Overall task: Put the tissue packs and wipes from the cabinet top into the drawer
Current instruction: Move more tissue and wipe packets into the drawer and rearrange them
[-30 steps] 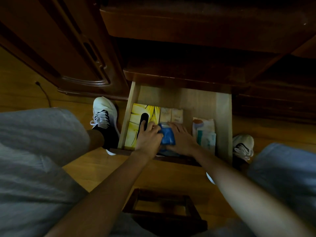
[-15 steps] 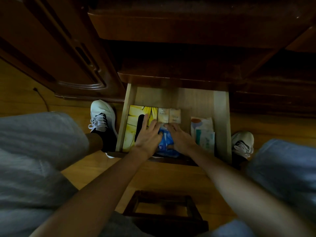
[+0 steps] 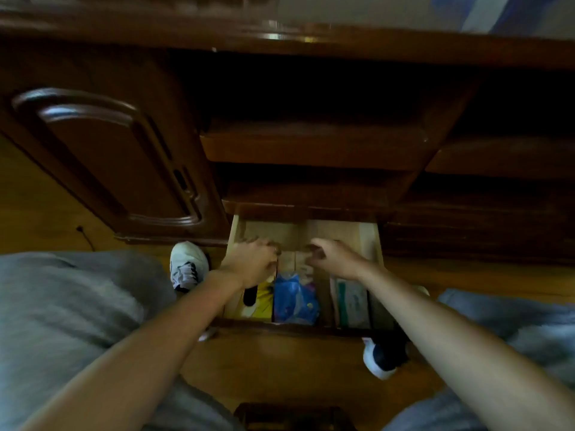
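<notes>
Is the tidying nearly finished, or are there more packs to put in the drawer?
Several packs already lie in the open drawer: a yellow pack, a blue pack and a white-and-green pack. The left hand and right hand hover above them, seemingly holding nothing. The cabinet top is blurred, so more may wait there. The drawer is not yet shut.

Dim, warm indoor light; a glare streak on the cabinet edge (image 3: 280, 36) at 12 o'clock. Motion blur softens everything, and wide-angle distortion bends the frame's edges.
</notes>
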The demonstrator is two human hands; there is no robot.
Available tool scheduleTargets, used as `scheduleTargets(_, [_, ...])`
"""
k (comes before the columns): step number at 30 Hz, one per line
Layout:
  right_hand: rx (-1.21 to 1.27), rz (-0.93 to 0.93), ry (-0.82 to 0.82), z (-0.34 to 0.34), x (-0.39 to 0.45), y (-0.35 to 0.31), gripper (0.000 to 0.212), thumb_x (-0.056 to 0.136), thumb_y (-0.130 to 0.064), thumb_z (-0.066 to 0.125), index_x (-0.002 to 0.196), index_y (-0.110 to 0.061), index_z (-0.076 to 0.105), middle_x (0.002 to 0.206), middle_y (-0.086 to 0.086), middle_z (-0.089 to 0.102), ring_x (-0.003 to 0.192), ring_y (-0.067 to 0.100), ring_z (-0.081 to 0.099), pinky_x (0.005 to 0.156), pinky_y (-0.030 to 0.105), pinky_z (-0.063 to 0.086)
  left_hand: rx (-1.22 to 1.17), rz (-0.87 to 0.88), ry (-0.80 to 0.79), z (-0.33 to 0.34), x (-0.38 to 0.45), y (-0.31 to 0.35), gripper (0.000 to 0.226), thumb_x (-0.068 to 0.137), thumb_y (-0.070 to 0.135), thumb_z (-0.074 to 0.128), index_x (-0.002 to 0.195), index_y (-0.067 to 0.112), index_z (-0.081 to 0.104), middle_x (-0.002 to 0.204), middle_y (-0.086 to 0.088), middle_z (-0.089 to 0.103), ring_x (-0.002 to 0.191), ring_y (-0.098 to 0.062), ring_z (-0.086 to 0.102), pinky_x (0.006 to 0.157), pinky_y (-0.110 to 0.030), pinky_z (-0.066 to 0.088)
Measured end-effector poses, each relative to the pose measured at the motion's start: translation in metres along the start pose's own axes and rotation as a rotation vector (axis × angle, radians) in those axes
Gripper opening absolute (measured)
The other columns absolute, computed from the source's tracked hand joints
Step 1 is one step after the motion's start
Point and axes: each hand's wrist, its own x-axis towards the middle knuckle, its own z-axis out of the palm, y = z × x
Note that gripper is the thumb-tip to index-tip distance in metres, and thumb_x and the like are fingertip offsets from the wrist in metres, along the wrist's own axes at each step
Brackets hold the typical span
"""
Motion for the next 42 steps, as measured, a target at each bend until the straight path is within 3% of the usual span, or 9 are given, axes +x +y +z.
scheduleTargets(3, [-0.057,-0.118,0.184,-0.053,-0.032,-0.039,0.029,0.100,-0.032,0.061,0.129,-0.033,0.064,0.118,-0.016,0.068,0.103,0.001,0.065,0.085,0.030,0.058,-0.027,0.003,0.340,-0.075,-0.009,-0.005,0.030,0.096,0.037,0.051,0.122,0.032,0.065,0.128,0.012,0.060,0.108,-0.011,0.064,0.080,-0.031,0.053])
scheduleTargets(7, [-0.185,-0.417,0.743,-0.142,-0.073,-0.101,0.021,0.097,-0.033,0.058,0.114,-0.040,0.069,0.100,-0.023,0.071,0.092,-0.006,0.065,0.080,0.018,0.054,-0.035,0.070,0.823,-0.195,-0.020,-0.001,0.025,0.095,0.025,0.056,0.116,0.024,0.070,0.116,0.007,0.068,0.106,-0.013,0.064,0.073,-0.031,0.058])
scheduleTargets(11, [-0.364,-0.503,1.161,-0.230,-0.092,-0.153,0.021,0.094,-0.035,0.054,0.111,-0.041,0.064,0.104,-0.023,0.064,0.099,-0.003,0.055,0.076,0.017,0.047,-0.026,0.085,1.030,-0.290,-0.015,0.009,0.023,0.094,0.022,0.056,0.109,0.021,0.073,0.111,0.005,0.069,0.105,-0.016,0.063,0.068,-0.034,0.058])
scheduleTargets(16, [-0.601,-0.167,0.878,-0.283,-0.079,-0.166,0.049,0.102,-0.054,0.040,0.140,-0.027,0.055,0.142,-0.005,0.057,0.131,0.021,0.048,0.102,0.040,0.043,-0.063,0.059,0.967,-0.348,0.027,0.009,0.022,0.094,0.026,0.056,0.108,0.024,0.072,0.115,0.005,0.066,0.107,-0.017,0.059,0.071,-0.034,0.054])
scheduleTargets(25, [-0.474,-0.212,0.896,-0.349,-0.049,-0.165,0.043,0.098,-0.059,0.037,0.083,-0.033,0.068,0.083,-0.013,0.069,0.083,0.007,0.065,0.075,0.033,0.050,-0.086,0.032,0.709,-0.390,0.161,0.021,0.025,0.091,0.034,0.055,0.113,0.034,0.067,0.120,0.003,0.060,0.116,-0.020,0.055,0.087,-0.039,0.052])
scheduleTargets(29, [-0.456,-0.152,0.901,-0.396,-0.007,-0.160,0.025,0.095,-0.050,0.050,0.108,-0.039,0.067,0.107,-0.017,0.070,0.104,0.008,0.063,0.083,0.037,0.053,-0.074,0.064,0.668,-0.408,0.229,0.030,0.027,0.092,0.034,0.055,0.118,0.034,0.063,0.122,0.001,0.058,0.115,-0.021,0.056,0.084,-0.038,0.049])
scheduleTargets(34, [-0.567,0.067,0.862,-0.470,0.063,-0.154,0.053,0.096,-0.044,0.053,0.146,-0.028,0.044,0.148,0.003,0.049,0.136,0.027,0.043,0.100,0.045,0.042,-0.179,0.106,0.718,-0.435,0.324,0.040,0.047,0.092,0.028,0.054,0.139,0.024,0.049,0.137,-0.005,0.049,0.122,-0.028,0.054,0.092,-0.042,0.049])
scheduleTargets(38, [-0.692,0.157,0.810,-0.509,0.109,-0.133,0.048,0.097,-0.051,0.041,0.134,-0.025,0.058,0.135,0.005,0.060,0.123,0.027,0.053,0.089,0.041,0.044,-0.199,0.130,0.767,-0.463,0.414,0.055,0.055,0.097,0.022,0.050,0.150,0.018,0.035,0.154,-0.008,0.034,0.137,-0.032,0.037,0.107,-0.050,0.041])
scheduleTargets(42, [-0.747,0.064,0.876,-0.519,0.128,-0.111,0.045,0.093,-0.055,0.044,0.126,-0.029,0.060,0.128,0.002,0.059,0.123,0.026,0.049,0.085,0.039,0.039,-0.187,0.072,0.559,-0.464,0.492,0.060,0.060,0.100,0.032,0.046,0.154,0.017,0.024,0.161,-0.012,0.025,0.147,-0.033,0.022,0.115,-0.055,0.030])
